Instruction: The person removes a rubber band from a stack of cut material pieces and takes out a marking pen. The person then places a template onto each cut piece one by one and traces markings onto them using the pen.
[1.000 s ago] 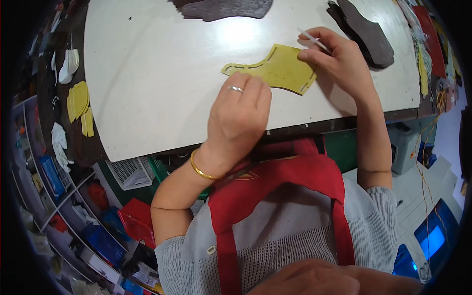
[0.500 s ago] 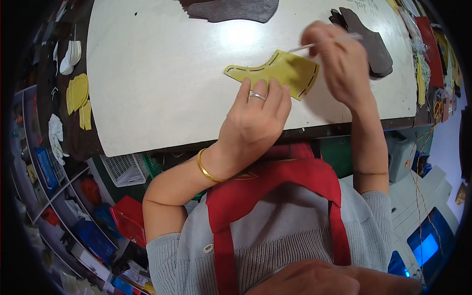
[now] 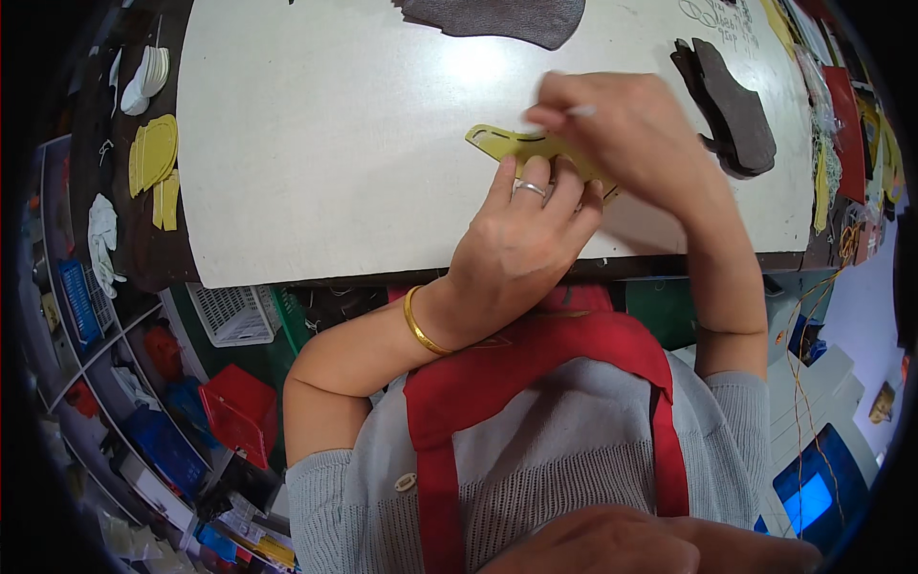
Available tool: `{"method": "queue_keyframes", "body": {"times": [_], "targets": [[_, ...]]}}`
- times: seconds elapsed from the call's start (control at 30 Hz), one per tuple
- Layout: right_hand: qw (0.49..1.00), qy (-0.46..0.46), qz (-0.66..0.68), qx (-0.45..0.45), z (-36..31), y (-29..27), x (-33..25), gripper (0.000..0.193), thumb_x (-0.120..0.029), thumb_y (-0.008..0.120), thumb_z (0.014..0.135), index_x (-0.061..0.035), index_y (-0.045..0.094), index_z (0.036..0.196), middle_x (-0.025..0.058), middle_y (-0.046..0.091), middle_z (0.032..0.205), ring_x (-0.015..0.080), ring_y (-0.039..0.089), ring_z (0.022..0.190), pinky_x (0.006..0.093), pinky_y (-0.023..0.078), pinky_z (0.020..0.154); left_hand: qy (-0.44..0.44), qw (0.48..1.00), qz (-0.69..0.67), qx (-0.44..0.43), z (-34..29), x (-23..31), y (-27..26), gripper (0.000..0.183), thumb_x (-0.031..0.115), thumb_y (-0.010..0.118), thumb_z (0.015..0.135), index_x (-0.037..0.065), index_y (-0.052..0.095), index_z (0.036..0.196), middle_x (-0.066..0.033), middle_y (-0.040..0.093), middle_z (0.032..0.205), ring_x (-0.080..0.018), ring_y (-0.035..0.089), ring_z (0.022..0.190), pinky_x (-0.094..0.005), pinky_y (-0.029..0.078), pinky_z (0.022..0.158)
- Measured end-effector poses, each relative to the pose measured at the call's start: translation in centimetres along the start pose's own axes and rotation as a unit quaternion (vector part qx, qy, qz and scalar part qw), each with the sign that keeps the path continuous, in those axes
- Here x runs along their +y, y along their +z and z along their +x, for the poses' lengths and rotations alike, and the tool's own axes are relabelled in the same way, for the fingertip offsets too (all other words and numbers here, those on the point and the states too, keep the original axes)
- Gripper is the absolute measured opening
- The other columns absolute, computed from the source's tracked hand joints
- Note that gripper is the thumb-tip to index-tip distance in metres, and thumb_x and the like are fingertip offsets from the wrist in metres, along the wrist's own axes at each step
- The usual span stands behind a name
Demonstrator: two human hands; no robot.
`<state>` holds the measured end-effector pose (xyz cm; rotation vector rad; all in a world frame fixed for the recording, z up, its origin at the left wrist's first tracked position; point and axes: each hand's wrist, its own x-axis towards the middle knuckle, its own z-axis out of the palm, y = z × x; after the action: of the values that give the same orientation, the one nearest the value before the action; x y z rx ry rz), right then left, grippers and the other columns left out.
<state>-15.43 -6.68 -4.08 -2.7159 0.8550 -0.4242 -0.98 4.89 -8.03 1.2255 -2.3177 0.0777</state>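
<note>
A yellow, curved flat template [image 3: 495, 143] with dark slots along its edge lies on the white board [image 3: 325, 143]. My left hand [image 3: 526, 239], wearing a ring, presses its spread fingertips on the template's near edge. Above the template's right part, my right hand [image 3: 636, 139] is closed round a thin, pale pen-like stick [image 3: 579, 111]. That hand is smeared by motion and hides much of the template as well as the stick's tip. Whether the tip touches anything I cannot tell.
Dark brown leather pieces lie at the board's far edge [image 3: 497, 21] and in a stack [image 3: 734, 120] at right. Yellow pieces [image 3: 153, 158] and a white cloth [image 3: 102, 244] lie at left. Below the table are a white basket [image 3: 234, 320], a red box [image 3: 239, 411] and, right, a lit screen [image 3: 808, 493].
My right hand, with the stick, has swung left and now covers the template's right part. My view has shifted a little, so the template and left hand appear farther right.
</note>
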Motion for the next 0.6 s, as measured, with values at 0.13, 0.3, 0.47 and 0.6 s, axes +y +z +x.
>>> {"method": "queue_keyframes", "body": {"times": [0.13,0.3,0.47,0.6], "targets": [[0.995,0.063,-0.06,0.054,-2.1,-1.9,2.2,0.028,-0.032,0.057,0.101,-0.0063,0.063,0.092,0.013,0.066,0.073,0.0357,0.064,0.065,0.0436,0.049,0.058,-0.005,0.999,-0.022,-0.027,0.3,0.1,-0.6,0.031,0.011,0.066,0.076,0.005,0.071,0.107,-0.0153,0.066,0.107,-0.0287,0.063,0.093,-0.0327,0.057,0.08],[0.97,0.198,0.093,0.101,-7.3,-2.0,1.5,0.036,-0.033,0.056,0.104,-0.0032,0.067,0.088,0.01,0.068,0.071,0.0304,0.066,0.062,0.0368,0.05,0.058,-0.001,1.0,-0.016,0.0,0.7,0.2,0.2,0.029,0.012,0.067,0.078,0.007,0.073,0.106,-0.0136,0.068,0.114,-0.0281,0.063,0.093,-0.0321,0.057,0.076],[0.955,0.235,-0.069,0.168,-8.3,-0.3,-0.8,0.022,-0.024,0.065,0.098,-0.0074,0.064,0.084,0.0092,0.063,0.064,0.0285,0.062,0.054,0.0381,0.048,0.052,-0.006,0.999,-0.025,-0.026,0.2,0.0,0.3,0.029,0.014,0.066,0.081,0.006,0.071,0.108,-0.0144,0.067,0.117,-0.0303,0.062,0.095,-0.0389,0.056,0.083],[0.979,0.184,0.045,0.077,-9.0,-0.2,-5.5,0.017,-0.02,0.066,0.095,-0.0084,0.06,0.084,0.0109,0.063,0.071,0.0294,0.064,0.062,0.04,0.05,0.055,-0.016,0.997,-0.052,-0.054,0.5,0.3,-0.1,0.028,0.014,0.063,0.084,0.005,0.07,0.109,-0.0166,0.065,0.119,-0.0327,0.062,0.098,-0.0464,0.056,0.088]]}}
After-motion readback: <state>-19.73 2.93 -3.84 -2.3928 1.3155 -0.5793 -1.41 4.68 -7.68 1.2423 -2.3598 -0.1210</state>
